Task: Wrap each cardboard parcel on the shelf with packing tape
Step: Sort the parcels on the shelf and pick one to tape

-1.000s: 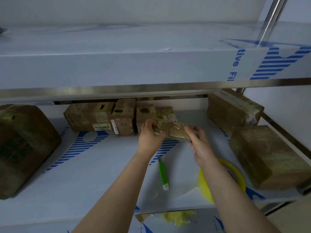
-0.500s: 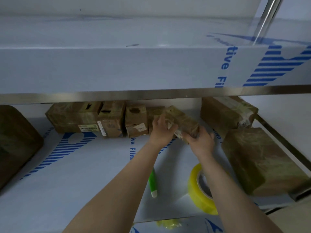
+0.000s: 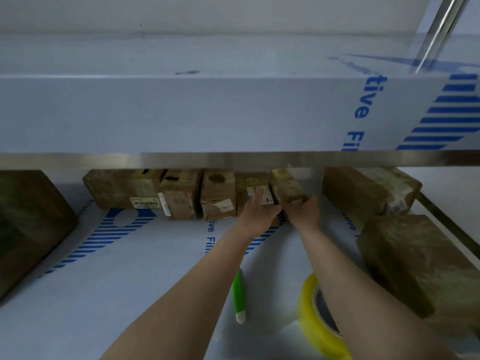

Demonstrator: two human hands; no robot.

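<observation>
shelf: white film-covered steel shelf w/ blue print (image 3: 130,281).
big parcels: two large brown taped cardboard parcels (image 3: 415,268) at your right.
back row: small brown cardboard boxes (image 3: 181,193) along the rear.
task parcel: small taped brown cardboard parcel (image 3: 285,187), tilted at the row's right end.
hands: right hand (image 3: 304,213) grips it from below; left hand (image 3: 255,211) lies w/ straight fingers against its left side.
tape: yellow roll of packing tape (image 3: 309,318) at front, partly under your right forearm.
tool: green stick-shaped tool w/ white tip (image 3: 238,294), left of the roll.
</observation>
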